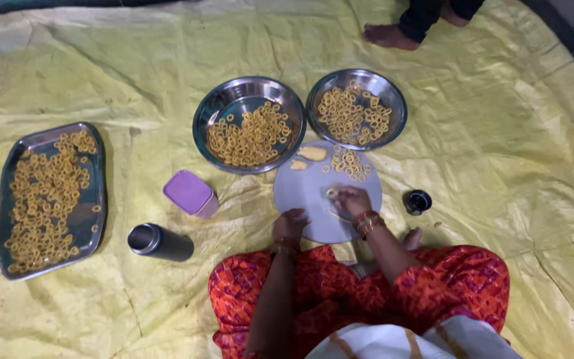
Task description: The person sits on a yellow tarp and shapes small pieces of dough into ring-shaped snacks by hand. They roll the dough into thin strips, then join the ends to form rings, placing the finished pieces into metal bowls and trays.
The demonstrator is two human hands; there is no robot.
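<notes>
Seen from the head camera, a round grey board (307, 193) lies on a yellow sheet (499, 133), just in front of a seated person's knees, which are covered in red patterned cloth.

The right hand (350, 199) is laid on the middle of the board, its fingers pinched together on a small dough ring (331, 193). A thin dough strip (337, 215) is seen just below that hand. The left hand (291, 225) is rested at the board's near left edge, fingers curled loosely; whether anything is held in it cannot be told.

At the far side of the board, a cluster of finished rings (349, 163) is laid out, with a dough lump (312, 153) to their left.

Beyond the board, touching its far edge, two steel bowls are set side by side, the left bowl (215, 106) and the right bowl (393, 100), both filled with rings. Left of the board are a purple-lidded box (190, 193) and a steel cup (157, 241) lying on its side. Far left, a rectangular tray (94, 219) is heaped with rings. Right of the board is a small dark cup (418, 201). Another person's bare foot (388, 36) is seen well beyond the bowls.
</notes>
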